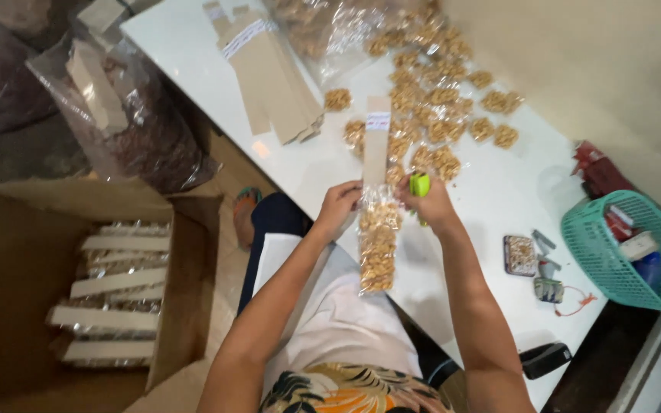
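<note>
Here, listed by size. Desk (499, 191): white, long, running from near right to far left. Cardboard box (9, 252): on the floor at near left, open, holding stacked finished packs with pale card toppers. Large clear sack (139, 130): far left beside the desk, full of dark brown contents. Green plastic basket (613, 245): at the desk's right edge, holding small sundries. Stack of flat card headers (269, 76): far on the desk, banded in white. Loose snack clusters (437, 107): spread across the far middle of the desk, pale brown.

Clear snack bag (379, 245): long, narrow, filled with clusters, held upright just above the near desk edge, a card header (377, 138) standing out of its mouth. Left hand (337, 208): fingers closed, pinching the bag's top on its left side. Right hand (431, 203): closed on the bag's right top edge and also gripping a small green stapler (420, 184). Black stapler (545, 359): lying at the near right edge of the desk.

Step in hand, by judgement: fixing the header to the filled bag. The next move calls for keeping header and bag mouth aligned while the green stapler bites squarely across both.
</note>
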